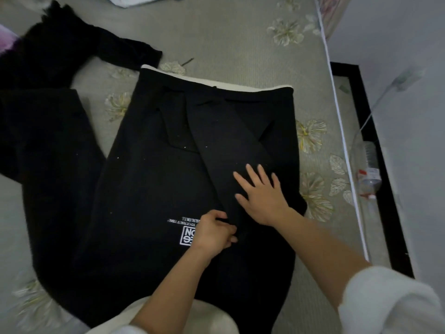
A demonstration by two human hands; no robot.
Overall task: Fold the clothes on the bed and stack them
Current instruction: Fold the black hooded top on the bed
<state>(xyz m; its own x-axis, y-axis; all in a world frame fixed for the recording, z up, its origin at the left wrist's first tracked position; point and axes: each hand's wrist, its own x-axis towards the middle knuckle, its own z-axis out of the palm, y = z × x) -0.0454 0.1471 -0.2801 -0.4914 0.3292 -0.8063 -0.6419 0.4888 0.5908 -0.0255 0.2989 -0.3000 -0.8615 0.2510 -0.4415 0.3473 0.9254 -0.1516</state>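
Head view, black garment under right fingers, pinched in left fingers

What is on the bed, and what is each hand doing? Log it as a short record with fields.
surface: bed, floral sheet
garment in work: black garment, white print, spread flat, a long flap folded across it
left hand: pinches fabric at the flap's near end
right hand: flat, fingers spread, on the flap
other clothes: dark garment, unfolded, at left
beside bed: plastic bottle
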